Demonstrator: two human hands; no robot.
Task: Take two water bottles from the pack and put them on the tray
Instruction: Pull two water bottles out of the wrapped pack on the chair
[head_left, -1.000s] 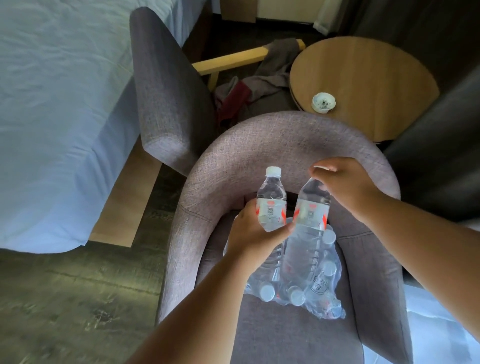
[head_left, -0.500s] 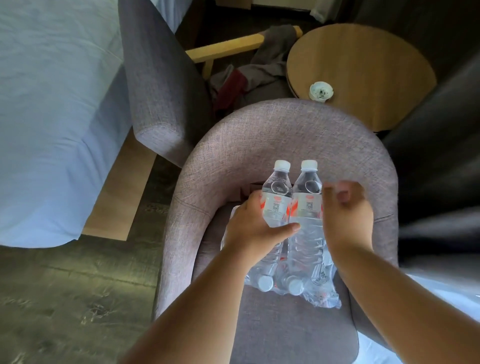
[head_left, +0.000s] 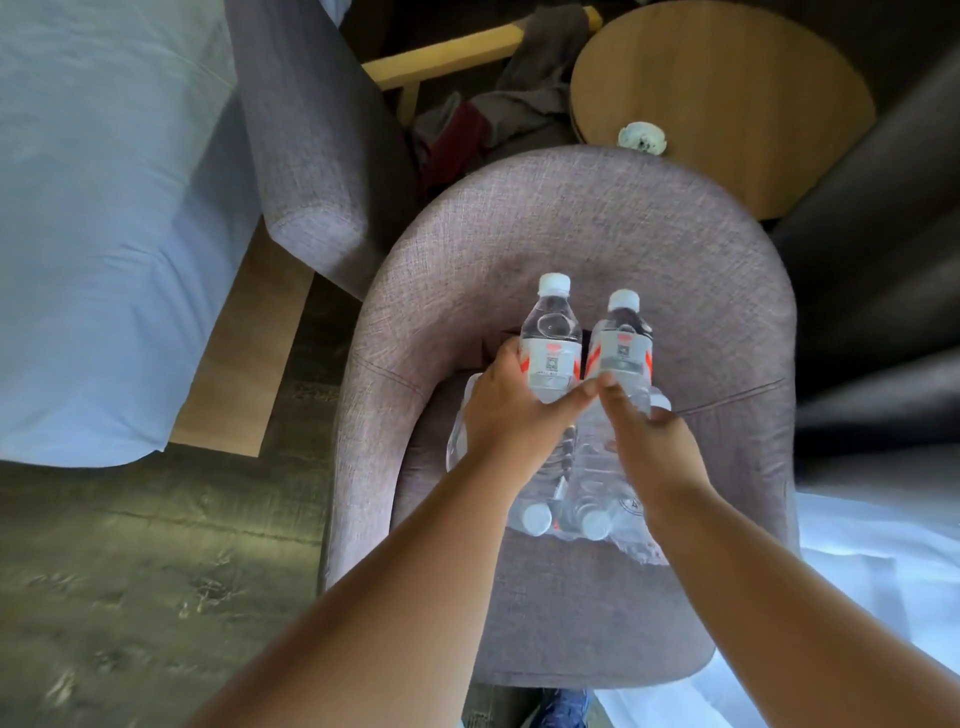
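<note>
You grip one bottle (head_left: 551, 343) per hand (head_left: 511, 415), right hand (head_left: 649, 441) wrapping its bottle (head_left: 623, 343); lift straight toward 12 o'clock, clear of the pack (head_left: 566, 499).

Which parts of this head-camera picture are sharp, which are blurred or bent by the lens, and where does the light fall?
Head view: the two bottles are fairly sharp, though the label print stays unreadable; the floor at lower left smears with blur; the wide lens bows the armchair and bed outward; soft daylight brightens the bed while the right side sinks into shadow; both forearms look stretched.
</note>
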